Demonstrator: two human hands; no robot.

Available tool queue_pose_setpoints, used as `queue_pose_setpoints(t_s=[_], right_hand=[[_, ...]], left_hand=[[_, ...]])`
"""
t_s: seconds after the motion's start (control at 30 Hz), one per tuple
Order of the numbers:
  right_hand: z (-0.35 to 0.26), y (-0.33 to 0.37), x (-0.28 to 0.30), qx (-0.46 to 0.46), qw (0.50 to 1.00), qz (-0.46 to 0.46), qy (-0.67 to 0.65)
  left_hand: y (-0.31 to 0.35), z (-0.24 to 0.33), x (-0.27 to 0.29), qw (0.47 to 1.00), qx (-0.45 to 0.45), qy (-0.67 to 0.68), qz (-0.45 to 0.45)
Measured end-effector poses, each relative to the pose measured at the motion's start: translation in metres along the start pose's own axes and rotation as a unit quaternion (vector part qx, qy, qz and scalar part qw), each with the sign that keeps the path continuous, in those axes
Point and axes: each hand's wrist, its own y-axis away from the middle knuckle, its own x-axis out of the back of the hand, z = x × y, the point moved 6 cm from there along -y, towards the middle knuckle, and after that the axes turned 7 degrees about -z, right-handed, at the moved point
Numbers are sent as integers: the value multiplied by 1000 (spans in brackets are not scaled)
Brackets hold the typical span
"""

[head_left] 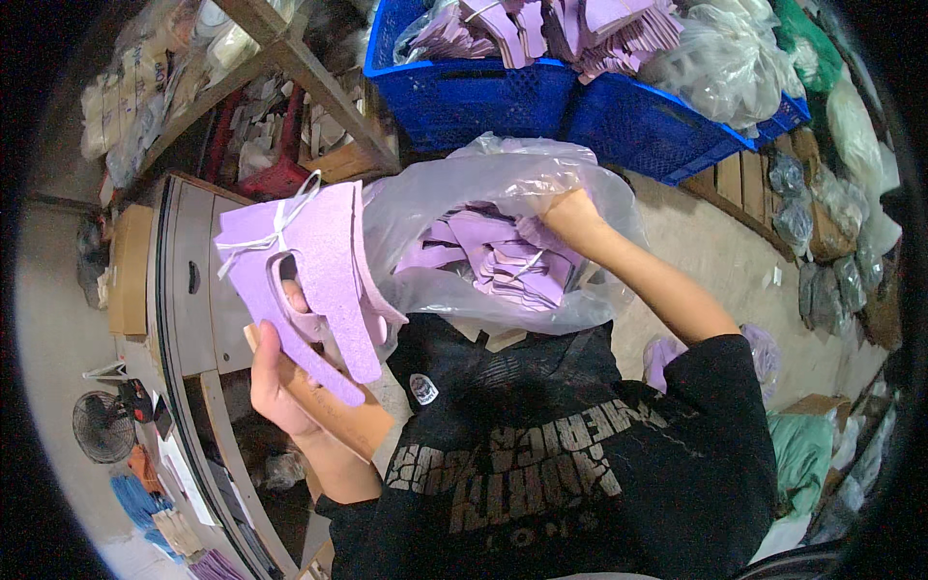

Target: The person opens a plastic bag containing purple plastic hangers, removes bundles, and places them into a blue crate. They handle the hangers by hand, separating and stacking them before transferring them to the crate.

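Observation:
My left hand (281, 387) is closed around the lower end of a bundle of lilac cut-out pieces (340, 280), raised to the left of the plastic bag. The pieces look like thick felt or suede, with curved strips and a cut-out opening. White string (280, 232) ties them near the top. My right hand (564, 215) reaches to the far right part of a large clear plastic bag (387, 208); its fingers are hidden by the plastic. Inside the bag lie more stacked lilac pieces (503, 256), some tied with white string.
Blue plastic crates (474, 101) beyond the bag hold lilac bundles and a stuffed clear bag (720, 63). A grey cabinet (208, 275) stands at left, below a slanted frame (324, 87). Filled plastic bags (822, 300) line the right side. A black fan (103, 425) is at lower left.

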Motion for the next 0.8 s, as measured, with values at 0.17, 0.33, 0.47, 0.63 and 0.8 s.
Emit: queue_pose_setpoints(t_s=[0.17,0.33,0.47,0.63,0.8], right_hand=[[-1,28,16,107,989,-70,73],[4,55,74,121,992,-14,18],[28,65,114,49,969,61,-233],[83,66,133,-147,718,209,-648],[184,59,189,-95,457,466,-751]], left_hand=[[-11,-7,13,996,23,2,-84],[-25,-26,37,996,32,2,80],[-34,-39,33,998,43,-25,29],[-43,-47,34,998,45,-16,33],[-44,-53,38,989,49,-38,134]])
